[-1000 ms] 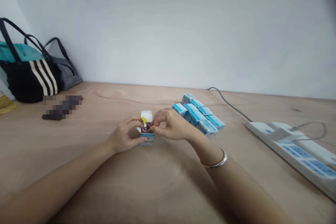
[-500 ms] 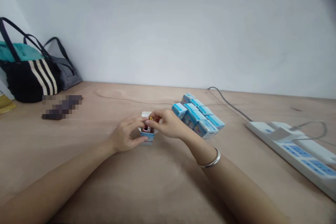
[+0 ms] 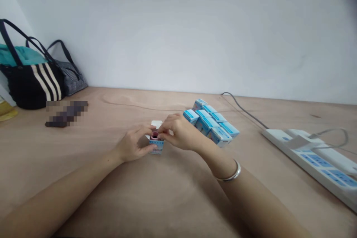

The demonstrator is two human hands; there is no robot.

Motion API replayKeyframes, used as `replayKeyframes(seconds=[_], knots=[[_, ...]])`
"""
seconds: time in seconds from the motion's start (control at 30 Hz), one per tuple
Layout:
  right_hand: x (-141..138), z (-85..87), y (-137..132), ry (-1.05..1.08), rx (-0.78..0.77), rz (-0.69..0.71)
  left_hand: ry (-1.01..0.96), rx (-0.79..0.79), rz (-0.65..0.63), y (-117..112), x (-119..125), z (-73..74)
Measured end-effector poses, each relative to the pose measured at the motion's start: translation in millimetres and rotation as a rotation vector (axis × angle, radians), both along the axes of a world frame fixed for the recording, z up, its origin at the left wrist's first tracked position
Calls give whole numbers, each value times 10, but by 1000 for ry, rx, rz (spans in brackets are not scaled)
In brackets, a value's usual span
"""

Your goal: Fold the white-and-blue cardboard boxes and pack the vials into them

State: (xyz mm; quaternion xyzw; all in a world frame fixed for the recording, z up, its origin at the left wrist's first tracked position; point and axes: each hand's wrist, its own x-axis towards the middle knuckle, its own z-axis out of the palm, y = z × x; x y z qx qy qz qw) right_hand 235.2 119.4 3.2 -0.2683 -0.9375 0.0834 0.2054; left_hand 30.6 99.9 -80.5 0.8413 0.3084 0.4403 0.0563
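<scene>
A small white and blue carton (image 3: 156, 146) stands upright on the wooden table (image 3: 173, 197), its top flap open toward the back. A pink round thing (image 3: 154, 134) shows in its mouth. My left hand (image 3: 134, 143) is wrapped round the carton's left side. My right hand (image 3: 178, 133) pinches at the carton's top rim, its fingertips on the pink thing. A silver bangle (image 3: 230, 174) sits on my right wrist. Several closed cartons of the same kind (image 3: 210, 122) lie in a tight block just right of my right hand.
A white power strip (image 3: 318, 156) with blue sockets and its grey cable (image 3: 242, 111) lie at the right. At the far left stand a black striped bag (image 3: 32, 78) and a grey striped bag (image 3: 69, 74), with a dark blurred thing (image 3: 65, 113) in front.
A yellow-tipped item held above the carton's mouth a second ago has gone down out of sight. My right fingers have lowered onto the carton's top; the flap leans further back.
</scene>
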Motion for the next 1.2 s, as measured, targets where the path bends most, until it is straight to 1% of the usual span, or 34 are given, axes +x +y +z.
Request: replayKeyframes(seconds=[0.03,0.1,0.2,0.27,0.33,0.4,0.47,0.5,0.53,0.57,0.63,0.77,0.87,0.93,1.0,1.1,1.2], knots=[[4,6,-2,-2,-6,-1,3,-3,0,-1,-2,-5],[20,22,-1,42,-23,-54,2,-8,3,5,-8,-22],[66,37,23,189,-31,-232,-58,3,-1,26,-24,-60],[109,30,49,264,-75,-344,-119,22,-8,40,-36,-79],[153,7,73,269,-223,-385,-160,37,-11,43,-46,-86],[182,-23,90,216,-467,-353,-146,47,2,36,-52,-79],[183,-58,104,190,-716,-298,-78,57,23,22,-53,-64],[172,-77,110,203,-813,-282,-41,62,30,16,-51,-57],[156,-97,117,229,-880,-274,-15,69,34,11,-48,-50],[135,-119,123,263,-913,-273,-3,75,35,9,-43,-44],[88,-170,133,322,-895,-267,-10,84,30,11,-34,-35],[16,-272,140,390,-779,-171,-40,95,33,18,-24,-34],[-9,-307,133,438,-688,-153,-33,96,51,16,-22,-65],[-13,-297,118,475,-591,-137,-68,80,62,21,-19,-109],[-8,-260,95,472,-509,-56,-166,36,44,35,-12,-168],[7,-185,58,415,-435,73,-289,-43,-18,62,-1,-246],[16,-134,31,374,-351,56,-302,-72,-41,71,6,-273]])
